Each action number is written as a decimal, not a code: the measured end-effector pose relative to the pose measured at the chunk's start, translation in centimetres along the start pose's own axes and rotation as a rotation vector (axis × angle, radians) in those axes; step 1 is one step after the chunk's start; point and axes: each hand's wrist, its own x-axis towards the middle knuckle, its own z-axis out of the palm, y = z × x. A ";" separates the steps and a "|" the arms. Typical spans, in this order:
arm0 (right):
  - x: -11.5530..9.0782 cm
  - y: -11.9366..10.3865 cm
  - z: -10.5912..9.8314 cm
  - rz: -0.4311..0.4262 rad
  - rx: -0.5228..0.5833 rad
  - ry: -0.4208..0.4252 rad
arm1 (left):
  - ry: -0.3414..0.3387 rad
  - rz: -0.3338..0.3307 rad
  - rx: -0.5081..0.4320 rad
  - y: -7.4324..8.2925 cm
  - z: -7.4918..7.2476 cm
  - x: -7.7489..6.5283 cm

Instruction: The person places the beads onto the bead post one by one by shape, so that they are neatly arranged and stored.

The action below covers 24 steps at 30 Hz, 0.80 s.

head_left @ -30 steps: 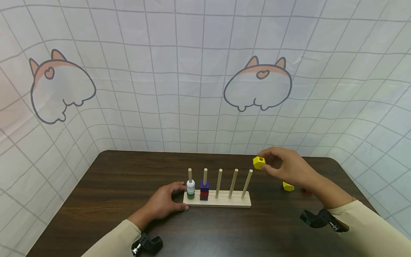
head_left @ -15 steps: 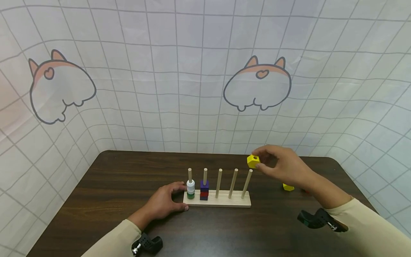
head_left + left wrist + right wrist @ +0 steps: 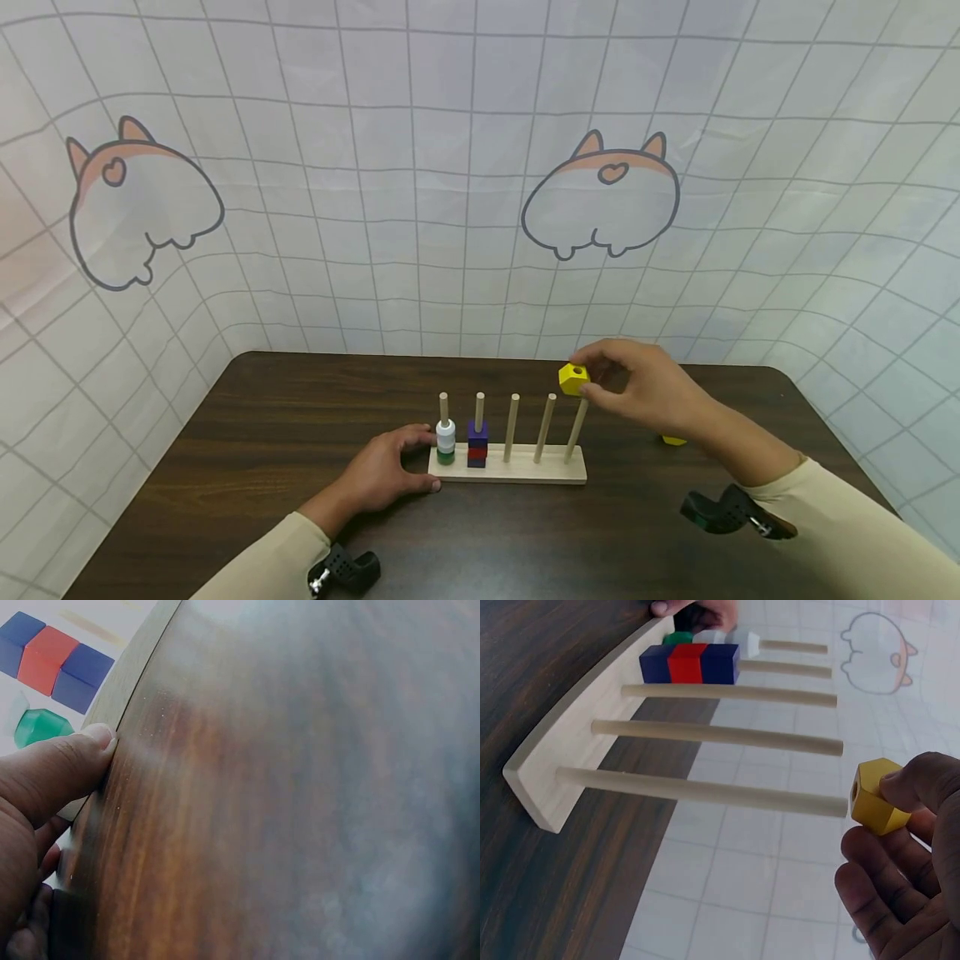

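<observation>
Yellow block: at 9 o'clock from the right hand, held clear of the table; its hole faces the tip of the end peg, just beside it — touching or not, I cannot tell.
Right hand: pinching the yellow block between thumb and fingers.
Left hand: gripping the rack's 9 o'clock end, thumb along the near edge, fingers round the far side.
Rack: at 3 o'clock from the left hand, flat on the table, five pegs in a row; the end peg stands at its 3 o'clock end.
Stacks: green-and-white on the first peg, right by the left hand; blue-red-blue on the second.
Spare piece: yellow, at 5 o'clock from the right hand — partly hidden by the forearm.
Cloth: gridded white, at 12 o'clock, behind the table.
</observation>
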 end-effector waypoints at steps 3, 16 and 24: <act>0.3 -0.2 0.1 -0.013 0.006 0.001 | 0.001 0.000 0.000 0.1 0.0 0.0; 1.3 -0.5 1.4 -0.066 0.044 0.001 | 0.000 -0.018 0.001 0.1 0.2 0.2; 1.9 -1.1 2.1 -0.052 0.079 0.008 | 0.001 -0.036 0.007 0.3 0.2 0.3</act>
